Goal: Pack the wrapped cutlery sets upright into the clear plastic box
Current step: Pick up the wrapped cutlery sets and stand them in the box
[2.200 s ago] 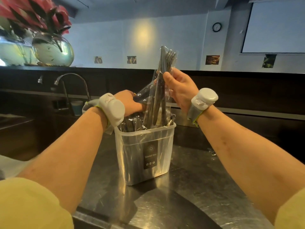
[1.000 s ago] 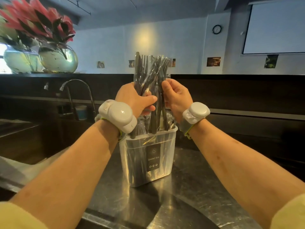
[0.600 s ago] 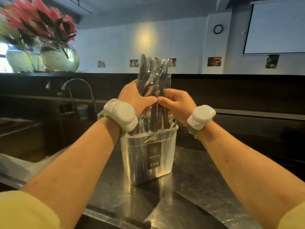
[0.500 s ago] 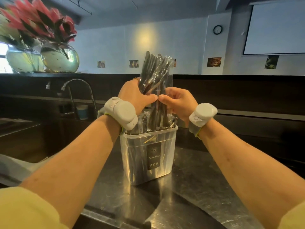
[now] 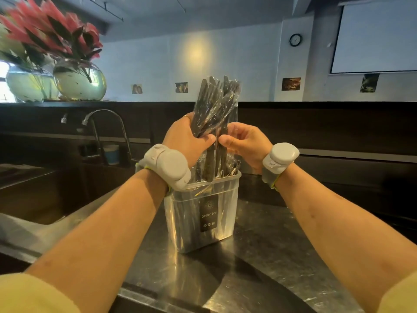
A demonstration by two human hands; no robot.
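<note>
While both hands close on the dark cutlery sets wrapped in clear crinkled film [image 5: 214,109], the bundle's long axis runs nearly upright, tips up, leaning slightly right at the top. Its lower ends already sit inside the tall clear plastic box with a black label [image 5: 200,211], which stands on the steel bench [image 5: 259,256] back from its near edge. The left hand [image 5: 187,141] wraps the bundle's left side with fingers curled tight; the right hand [image 5: 246,143] pinches the film just beside it. Both hold above the rim, so the coming push probably goes straight down.
</note>
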